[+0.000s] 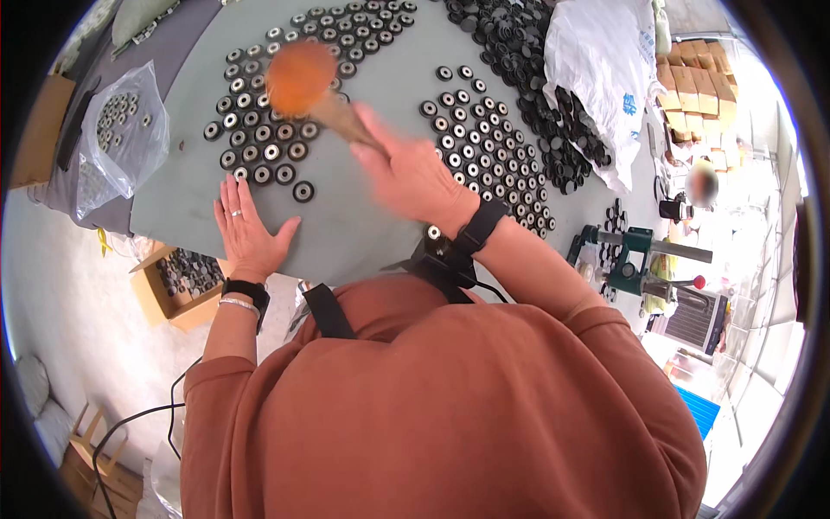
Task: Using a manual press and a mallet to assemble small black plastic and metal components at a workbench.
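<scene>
My right hand [417,177] is wrapped round the wooden handle of a mallet [299,78] with an orange head. The mallet is blurred and held over a group of small black wheels with metal centres [262,133], at the left of the grey-green table [367,238]. Whether its head touches the wheels I cannot tell. My left hand [249,235] lies flat on the table at the near side of this group, holding nothing. Its fingertips reach the nearest wheels. A second group of the same wheels [486,160] lies to the right of my right hand.
Loose black discs [510,48] are heaped at the far right beside a white plastic bag [596,52]. A clear bag of wheels [130,143] lies left. An open carton of parts [156,290] sits below the table's left edge. A green press [635,259] stands right.
</scene>
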A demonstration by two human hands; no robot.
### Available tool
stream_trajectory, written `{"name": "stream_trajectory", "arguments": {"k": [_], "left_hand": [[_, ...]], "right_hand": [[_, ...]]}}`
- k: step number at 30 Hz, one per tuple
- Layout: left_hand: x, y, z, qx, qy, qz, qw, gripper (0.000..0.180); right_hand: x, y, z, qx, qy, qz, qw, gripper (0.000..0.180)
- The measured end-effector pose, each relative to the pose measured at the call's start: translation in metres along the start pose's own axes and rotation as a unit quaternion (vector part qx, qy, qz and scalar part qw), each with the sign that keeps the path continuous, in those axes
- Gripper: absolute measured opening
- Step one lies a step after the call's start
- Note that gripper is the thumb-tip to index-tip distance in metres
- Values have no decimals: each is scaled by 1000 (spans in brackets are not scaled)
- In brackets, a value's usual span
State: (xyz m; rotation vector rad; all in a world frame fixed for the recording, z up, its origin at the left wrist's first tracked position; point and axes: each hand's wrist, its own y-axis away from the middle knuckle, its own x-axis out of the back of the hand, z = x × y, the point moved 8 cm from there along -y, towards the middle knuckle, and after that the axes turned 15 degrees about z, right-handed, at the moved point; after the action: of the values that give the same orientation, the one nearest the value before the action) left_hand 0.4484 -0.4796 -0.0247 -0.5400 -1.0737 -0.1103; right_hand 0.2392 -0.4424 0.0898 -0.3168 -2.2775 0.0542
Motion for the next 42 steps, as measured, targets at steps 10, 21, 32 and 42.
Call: {"name": "stream_trajectory", "arguments": {"k": [10, 21, 32, 42], "left_hand": [[-3, 1, -2, -3, 2, 2, 1000, 105], [10, 4, 47, -127, 139, 37, 981, 84], [-47, -39, 103, -134, 75, -69, 986, 80], [-67, -69, 122, -130, 93, -8, 987, 74]], "right_hand": [[7, -14, 20, -3, 35, 10, 999, 47], [16, -7, 51, -87, 51, 5, 995, 45], [56, 27, 59, -156, -4, 35, 987, 49], [101, 37, 78, -165, -30, 130, 977, 49]]}}
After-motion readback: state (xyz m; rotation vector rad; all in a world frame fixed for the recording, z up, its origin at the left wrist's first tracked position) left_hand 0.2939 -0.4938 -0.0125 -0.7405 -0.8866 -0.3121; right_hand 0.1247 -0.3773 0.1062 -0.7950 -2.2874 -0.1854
